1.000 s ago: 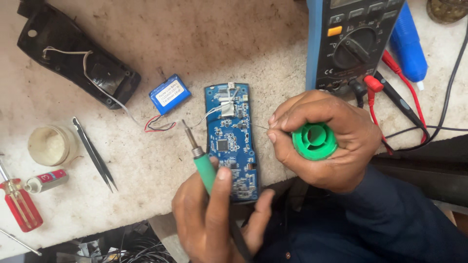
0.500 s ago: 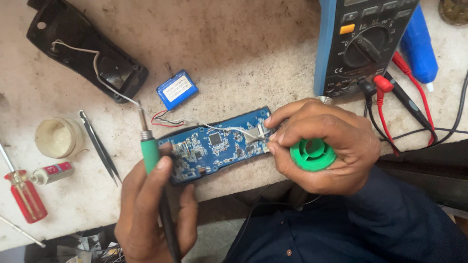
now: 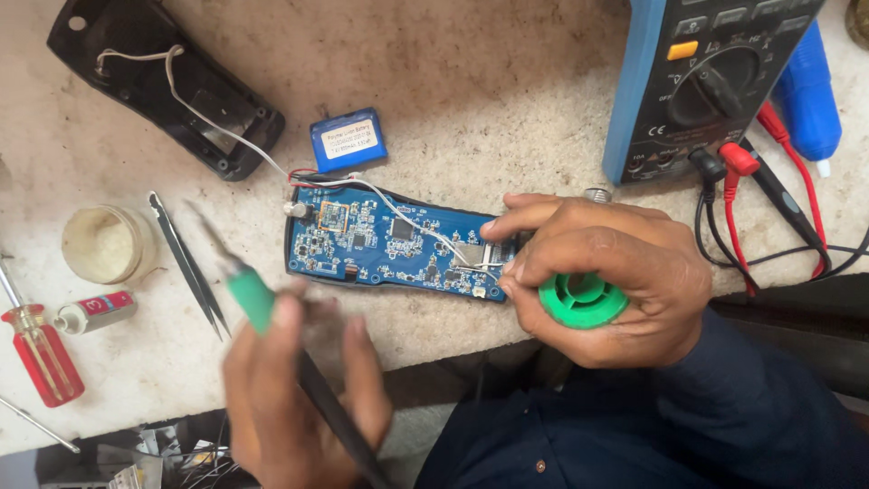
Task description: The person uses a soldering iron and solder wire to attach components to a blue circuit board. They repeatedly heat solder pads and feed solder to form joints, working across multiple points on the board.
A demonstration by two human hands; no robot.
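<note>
Left hand: we are gripping a green-handled soldering iron in our left hand, blurred, near the counter's front edge.
Right hand: our right hand is clamping a green solder spool, fingertips touching the blue circuit board.

Left hand grips a green soldering iron; right hand holds a green spool.

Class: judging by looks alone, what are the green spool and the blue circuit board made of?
Green spool, in the right hand: probably moulded plastic, with an even matte colour and ribbed hub. Blue circuit board: likely laminate under glossy blue coating, carrying dark chips and shiny metal solder points.
</note>
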